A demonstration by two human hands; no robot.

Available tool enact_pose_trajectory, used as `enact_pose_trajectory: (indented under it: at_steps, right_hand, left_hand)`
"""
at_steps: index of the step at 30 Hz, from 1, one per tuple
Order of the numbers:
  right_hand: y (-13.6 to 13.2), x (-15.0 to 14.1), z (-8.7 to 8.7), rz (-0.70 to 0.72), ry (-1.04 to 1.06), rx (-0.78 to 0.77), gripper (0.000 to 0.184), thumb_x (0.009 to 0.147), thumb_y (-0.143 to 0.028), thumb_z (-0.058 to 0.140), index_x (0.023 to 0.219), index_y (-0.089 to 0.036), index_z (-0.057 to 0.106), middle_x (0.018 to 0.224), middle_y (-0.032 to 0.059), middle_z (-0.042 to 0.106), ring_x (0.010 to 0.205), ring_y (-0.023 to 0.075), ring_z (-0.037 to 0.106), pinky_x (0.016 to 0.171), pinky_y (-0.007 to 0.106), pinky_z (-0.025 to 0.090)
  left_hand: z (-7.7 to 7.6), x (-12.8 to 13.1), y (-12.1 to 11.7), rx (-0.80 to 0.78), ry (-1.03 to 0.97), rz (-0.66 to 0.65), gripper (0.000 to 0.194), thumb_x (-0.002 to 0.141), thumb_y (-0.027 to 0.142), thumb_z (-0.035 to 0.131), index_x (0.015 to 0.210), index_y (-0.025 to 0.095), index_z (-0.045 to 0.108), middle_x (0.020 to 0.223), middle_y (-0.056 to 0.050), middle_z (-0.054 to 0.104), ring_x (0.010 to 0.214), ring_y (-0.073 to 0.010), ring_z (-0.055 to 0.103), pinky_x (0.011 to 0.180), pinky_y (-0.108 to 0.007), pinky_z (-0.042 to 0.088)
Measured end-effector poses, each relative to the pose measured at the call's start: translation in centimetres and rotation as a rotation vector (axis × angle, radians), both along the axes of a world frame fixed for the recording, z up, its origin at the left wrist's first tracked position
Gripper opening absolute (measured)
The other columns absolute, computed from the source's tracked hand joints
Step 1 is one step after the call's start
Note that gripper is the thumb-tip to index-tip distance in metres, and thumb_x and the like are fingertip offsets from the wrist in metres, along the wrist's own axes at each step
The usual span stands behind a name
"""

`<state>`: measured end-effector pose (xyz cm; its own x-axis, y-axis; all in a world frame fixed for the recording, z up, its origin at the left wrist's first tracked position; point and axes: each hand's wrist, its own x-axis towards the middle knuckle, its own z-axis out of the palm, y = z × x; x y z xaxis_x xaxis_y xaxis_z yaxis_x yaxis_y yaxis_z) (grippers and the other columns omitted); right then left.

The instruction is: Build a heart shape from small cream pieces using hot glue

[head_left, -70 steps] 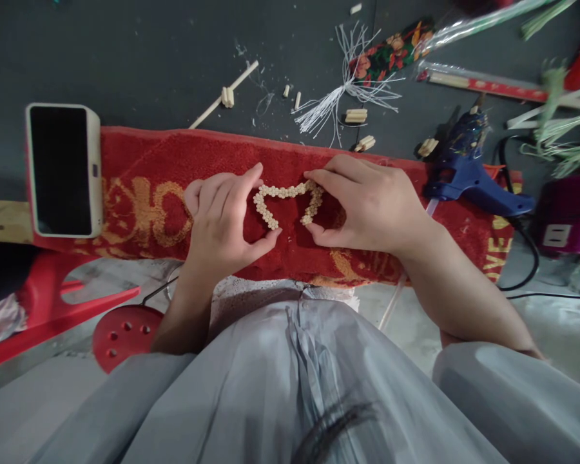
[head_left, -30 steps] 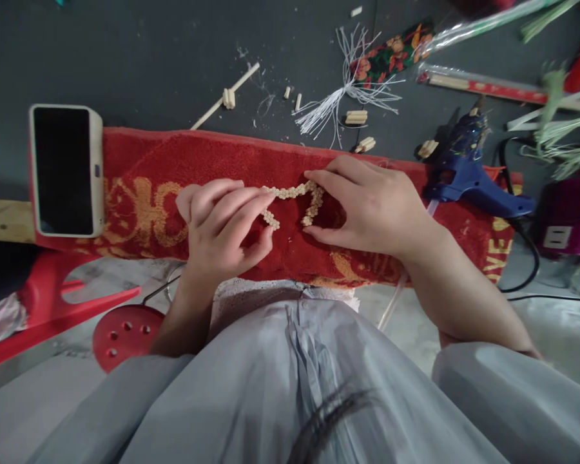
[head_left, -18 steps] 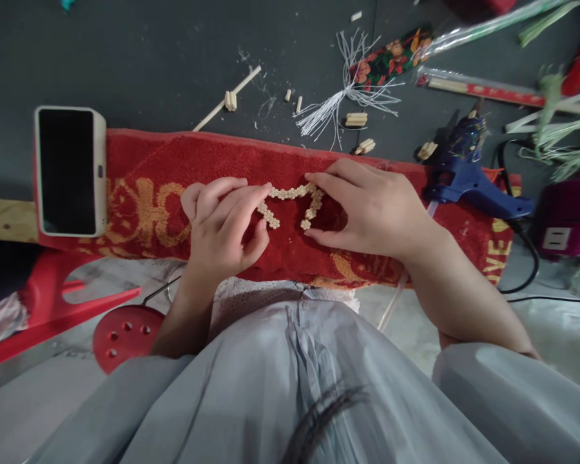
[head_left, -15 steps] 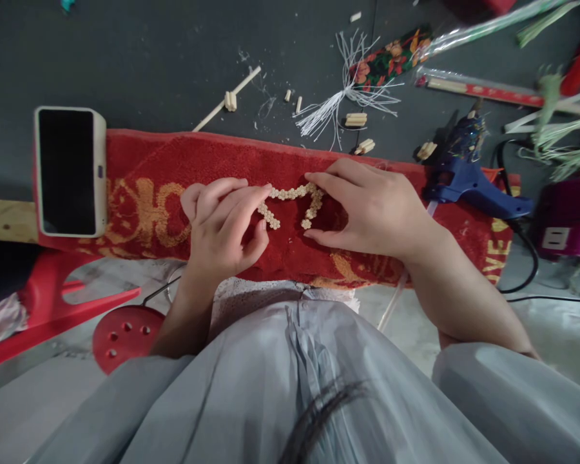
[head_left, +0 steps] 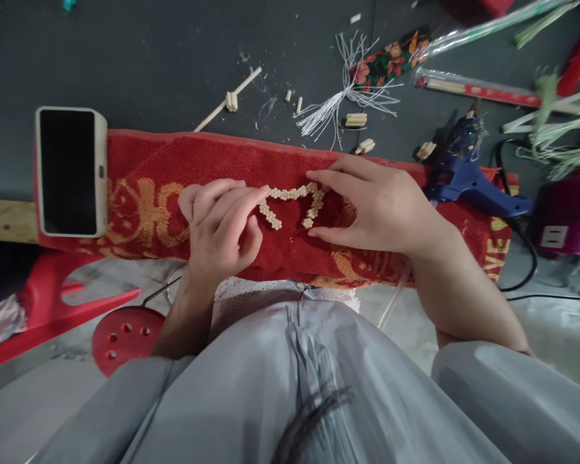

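Broadly, the red towel (head_left: 212, 154) stretches left to right under both hands, which are apart from each other. The right hand (head_left: 384, 206) arches beside the chain's right bend, finger and thumb spread; the left hand (head_left: 222, 225) partly hides the left bend. Whether either grips, I cannot tell. Between them on the towel, the cream chain (head_left: 290, 193) has its long axis left to right, both ends (and its open side) towards the wearer, its surface knobbly with tiny flower-like clusters.

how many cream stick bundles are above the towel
4: one cream wooden bundle at the thin pale stick, two bundles near the white strings, one bundle beside the blue glue gun.
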<state>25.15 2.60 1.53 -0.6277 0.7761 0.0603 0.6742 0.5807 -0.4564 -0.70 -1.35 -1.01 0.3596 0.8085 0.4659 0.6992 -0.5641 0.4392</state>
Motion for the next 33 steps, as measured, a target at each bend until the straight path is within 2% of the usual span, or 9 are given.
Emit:
enact_pose_trajectory:
  at_steps: [8, 14, 21, 24, 27, 31, 33]
  right_hand:
    - [0.1, 0.4, 0.8, 0.015, 0.089, -0.003, 0.041, 0.088, -0.041, 0.064, 0.124, -0.020, 0.064, 0.114, 0.0143, 0.067, 0.099, 0.0294, 0.067, 0.083, 0.043, 0.055]
    - [0.4, 0.7, 0.9, 0.006, 0.123, 0.005, 0.033, 0.088, -0.042, 0.066, 0.117, -0.028, 0.064, 0.109, 0.0096, 0.068, 0.090, 0.0270, 0.067, 0.073, 0.042, 0.055]
    - [0.4, 0.9, 1.0, -0.004, 0.127, -0.011, 0.025, 0.088, -0.038, 0.065, 0.113, -0.032, 0.066, 0.108, 0.0084, 0.068, 0.091, 0.0269, 0.066, 0.073, 0.042, 0.055]
    - [0.5, 1.1, 0.9, -0.010, 0.113, -0.013, 0.024, 0.086, -0.038, 0.067, 0.109, -0.030, 0.066, 0.107, 0.0080, 0.068, 0.090, 0.0258, 0.065, 0.072, 0.040, 0.054]
    - [0.6, 1.3, 0.8, -0.001, 0.105, 0.020, 0.025, 0.083, -0.039, 0.069, 0.102, -0.023, 0.067, 0.101, 0.0085, 0.068, 0.086, 0.0245, 0.066, 0.070, 0.038, 0.051]
    - [0.6, 1.3, 1.0, -0.003, 0.071, 0.010, 0.019, 0.083, -0.033, 0.067, 0.097, -0.021, 0.066, 0.097, 0.0087, 0.069, 0.088, 0.0248, 0.066, 0.069, 0.037, 0.049]
    - [0.5, 1.1, 1.3, -0.010, 0.059, -0.025, 0.017, 0.083, -0.032, 0.067, 0.099, -0.025, 0.066, 0.100, 0.0078, 0.069, 0.090, 0.0253, 0.066, 0.072, 0.038, 0.050]
  left_hand:
    - [0.0, 0.0, 0.1, -0.015, 0.036, 0.009, 0.053, 0.085, 0.006, 0.053, 0.134, 0.024, 0.054, 0.116, -0.002, 0.073, 0.115, -0.0250, 0.060, 0.100, -0.050, 0.043]
    - [0.0, 0.1, 0.0, -0.048, 0.001, 0.032, 0.047, 0.086, 0.009, 0.055, 0.130, 0.026, 0.058, 0.114, -0.001, 0.074, 0.115, -0.0249, 0.061, 0.101, -0.051, 0.042]
    - [-0.1, 0.0, 0.0, -0.007, 0.043, 0.029, 0.051, 0.083, 0.007, 0.055, 0.130, 0.028, 0.056, 0.113, -0.001, 0.074, 0.114, -0.0248, 0.062, 0.098, -0.051, 0.044]
    - [-0.1, -0.1, 0.0, 0.052, 0.030, 0.031, 0.052, 0.083, 0.006, 0.054, 0.129, 0.029, 0.057, 0.109, 0.000, 0.075, 0.110, -0.0239, 0.064, 0.095, -0.050, 0.045]
    - [-0.1, -0.2, 0.0, 0.154, -0.005, 0.019, 0.050, 0.083, 0.004, 0.052, 0.125, 0.029, 0.062, 0.099, 0.001, 0.075, 0.104, -0.0220, 0.065, 0.091, -0.046, 0.047]
    - [0.3, 0.2, -0.5, 0.375, -0.009, 0.044, 0.040, 0.077, 0.006, 0.055, 0.110, 0.022, 0.068, 0.083, -0.001, 0.071, 0.082, -0.0187, 0.065, 0.076, -0.036, 0.051]
    - [0.7, 0.8, -1.2, 0.405, 0.029, 0.037, 0.031, 0.077, 0.011, 0.058, 0.106, 0.020, 0.067, 0.074, 0.000, 0.067, 0.066, -0.0152, 0.061, 0.065, -0.031, 0.050]
